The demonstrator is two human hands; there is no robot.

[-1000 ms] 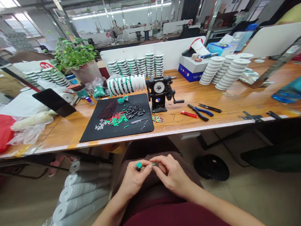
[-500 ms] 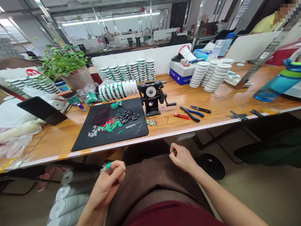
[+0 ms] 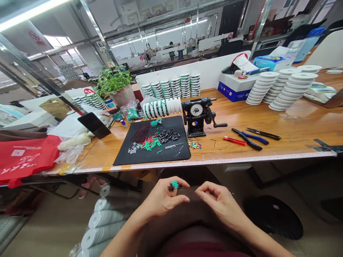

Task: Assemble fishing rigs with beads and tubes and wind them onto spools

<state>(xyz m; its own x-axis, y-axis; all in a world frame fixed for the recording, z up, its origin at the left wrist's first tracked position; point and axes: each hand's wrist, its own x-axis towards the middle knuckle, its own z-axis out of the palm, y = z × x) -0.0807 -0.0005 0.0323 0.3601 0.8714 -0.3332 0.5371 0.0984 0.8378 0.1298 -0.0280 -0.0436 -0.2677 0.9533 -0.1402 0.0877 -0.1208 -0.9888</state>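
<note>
Above my lap, my left hand [image 3: 167, 196] curls its lower fingers round a small bunch of green-tipped pieces [image 3: 175, 184], while its thumb and forefinger stand apart. My right hand [image 3: 218, 200] faces it across a short gap, thumb and fingertips pinched together. What lies in that pinch is too small or hidden to make out. Beyond my hands, a black mat [image 3: 171, 157] on the bench carries green and red tubes [image 3: 151, 142], black cylinders [image 3: 169, 135], dark thin strips [image 3: 141, 132] and small clear pieces [image 3: 133, 147].
Behind the mat stands a hand-cranked winder [image 3: 197, 114] with white spools [image 3: 163, 107] on its shaft. Pliers [image 3: 250, 138], tweezers [image 3: 264, 134] and a red tool [image 3: 234, 140] lie to its right. Stacked white spools [image 3: 261, 87] stand at back right. The bench edge [image 3: 209, 162] runs before me.
My hands have come together in front of me. The left thumb and forefinger have parted. A small green piece seen in my right hand is no longer clear there. The view has swung left.
</note>
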